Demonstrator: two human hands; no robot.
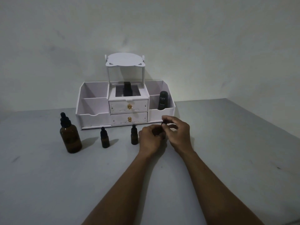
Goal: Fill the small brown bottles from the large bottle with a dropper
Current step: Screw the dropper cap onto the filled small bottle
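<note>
Grey, matte table (113, 176) nearest, crossed from the bottom edge by two bare forearms reaching forward. Further up, left hand (150, 141) and right hand (179, 132) close together, almost touching. Left fingers curled tight round something mostly hidden in the palm. Right thumb and forefinger narrowed to a pinch just above the left knuckles. Between the two sets of fingertips, the third small brown bottle (162, 125), only its dark top in sight: caught in the right hand's pinch, rising out of the left fist, body covered by the left fingers. No telling whether cap seated or loosened, nor whether base on the table or lifted.

Just left of the left hand, the middle small brown bottle (134, 136), upright on the table, black dropper cap on, near the knuckles but apart from them. Further left, the left small brown bottle (105, 138), likewise upright and capped. Further left again, well apart from both hands, the large brown bottle (71, 138), upright, topped by a black dropper cap with a rubber bulb.

Behind the row of bottles, a white organiser (90, 116) with open side bins, two middle drawers with gold knobs (129, 106), and a raised shelf above. In the right front bin, a black tube (162, 101) marked "Kahf", upright. In the middle top compartment, a dark object (127, 90), too dim to identify. Beyond everything, a pale plain wall (162, 30).
</note>
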